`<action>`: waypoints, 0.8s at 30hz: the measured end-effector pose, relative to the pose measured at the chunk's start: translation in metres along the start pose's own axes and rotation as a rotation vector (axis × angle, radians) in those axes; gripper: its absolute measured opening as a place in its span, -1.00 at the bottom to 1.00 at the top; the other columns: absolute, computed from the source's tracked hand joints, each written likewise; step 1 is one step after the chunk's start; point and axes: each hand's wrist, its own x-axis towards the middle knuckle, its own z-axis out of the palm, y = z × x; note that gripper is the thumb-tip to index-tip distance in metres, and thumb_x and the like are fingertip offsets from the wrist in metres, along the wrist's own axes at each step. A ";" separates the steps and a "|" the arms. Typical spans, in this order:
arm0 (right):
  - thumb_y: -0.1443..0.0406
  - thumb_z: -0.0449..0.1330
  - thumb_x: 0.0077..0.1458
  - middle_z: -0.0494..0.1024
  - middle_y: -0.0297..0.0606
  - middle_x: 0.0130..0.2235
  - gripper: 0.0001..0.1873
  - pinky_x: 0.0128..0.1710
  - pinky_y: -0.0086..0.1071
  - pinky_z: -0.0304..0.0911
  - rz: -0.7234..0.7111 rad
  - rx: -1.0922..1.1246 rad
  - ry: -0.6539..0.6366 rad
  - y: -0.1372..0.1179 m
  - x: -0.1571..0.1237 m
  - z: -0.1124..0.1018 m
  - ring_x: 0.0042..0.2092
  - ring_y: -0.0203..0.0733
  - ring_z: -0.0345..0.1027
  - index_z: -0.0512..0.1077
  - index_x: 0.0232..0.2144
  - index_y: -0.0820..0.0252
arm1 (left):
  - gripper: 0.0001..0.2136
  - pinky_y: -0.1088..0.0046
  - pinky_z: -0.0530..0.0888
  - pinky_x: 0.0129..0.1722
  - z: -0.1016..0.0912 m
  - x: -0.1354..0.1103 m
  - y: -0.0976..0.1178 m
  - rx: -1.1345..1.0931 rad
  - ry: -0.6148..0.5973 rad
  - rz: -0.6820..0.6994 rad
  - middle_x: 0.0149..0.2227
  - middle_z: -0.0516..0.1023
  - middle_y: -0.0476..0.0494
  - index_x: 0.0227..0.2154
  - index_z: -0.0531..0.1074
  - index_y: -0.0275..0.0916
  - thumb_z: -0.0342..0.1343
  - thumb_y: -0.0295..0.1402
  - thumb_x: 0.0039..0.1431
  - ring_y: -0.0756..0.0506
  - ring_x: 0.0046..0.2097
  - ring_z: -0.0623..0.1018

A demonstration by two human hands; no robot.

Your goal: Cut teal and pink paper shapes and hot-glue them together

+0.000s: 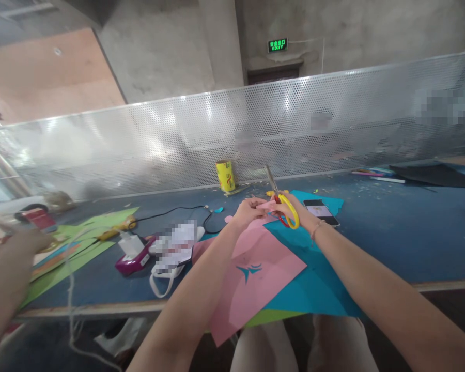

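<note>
My right hand (299,211) is closed on yellow-and-red scissors (282,202), whose blades point up and away. My left hand (248,211) pinches a small pink paper piece (266,205) right beside the scissors. Under both hands lies a pink paper sheet (251,279) with cut-out holes, over a teal sheet (313,279) and a green sheet (271,316) that hang over the table's front edge. A phone (321,212) with a lit screen lies just right of my right hand.
A yellow can (225,176) stands by the perforated metal screen (232,134). A glue gun (118,227), a magenta box (134,258), a cable and green paper (81,243) lie left. Another person's arm (8,274) reaches in at far left. Black sheets (434,174) lie at right.
</note>
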 end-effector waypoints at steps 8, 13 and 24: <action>0.20 0.33 -0.32 0.34 -0.44 -0.58 -0.67 -0.52 -0.42 0.26 0.023 0.021 -0.005 0.004 0.001 0.001 -0.56 -0.33 0.28 0.27 -0.51 0.18 | -0.73 0.49 0.42 -0.39 -0.001 0.002 0.000 0.152 0.011 0.044 -0.53 0.47 -0.02 -0.38 0.49 -0.34 0.12 -0.65 -0.25 0.05 -0.49 0.45; 0.19 0.28 -0.29 0.35 -0.45 -0.58 -0.70 -0.52 -0.38 0.23 -0.068 -0.112 0.109 -0.002 -0.002 0.000 -0.56 -0.29 0.27 0.27 -0.48 0.15 | -0.72 0.47 0.42 -0.39 -0.001 0.001 0.000 0.103 0.021 0.047 -0.55 0.48 -0.02 -0.36 0.45 -0.34 0.14 -0.64 -0.25 0.05 -0.51 0.46; 0.17 0.27 -0.27 0.36 -0.43 -0.54 -0.66 -0.40 -0.34 0.25 -0.188 -0.167 0.120 0.003 0.005 -0.003 -0.46 -0.23 0.30 0.27 -0.41 0.12 | -0.86 0.52 0.41 -0.44 0.000 0.000 0.003 0.105 0.002 0.016 -0.59 0.47 -0.03 -0.50 0.41 -0.36 0.20 -0.59 -0.22 0.05 -0.52 0.47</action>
